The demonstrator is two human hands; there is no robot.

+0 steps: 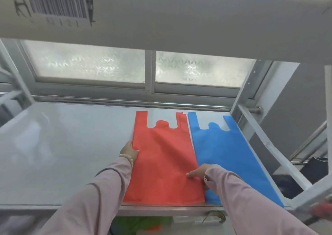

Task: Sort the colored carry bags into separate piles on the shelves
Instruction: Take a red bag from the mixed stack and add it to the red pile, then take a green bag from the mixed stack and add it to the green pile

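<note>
A red carry bag point(161, 155) lies flat on the grey shelf point(62, 154), handles toward the window. A blue carry bag point(228, 154) lies flat just to its right, near the shelf's right end. My left hand point(129, 150) rests on the red bag's left edge, fingers tucked at the edge. My right hand point(199, 172) presses on the red bag's right edge, where it meets the blue bag. Both sleeves are pale pink.
The shelf above point(161, 15) carries a barcode label point(57, 3). A frosted window point(89, 64) stands behind the shelf. A metal upright and brace point(255, 130) frame the right end. Green and orange material point(140, 224) shows below the shelf's front edge.
</note>
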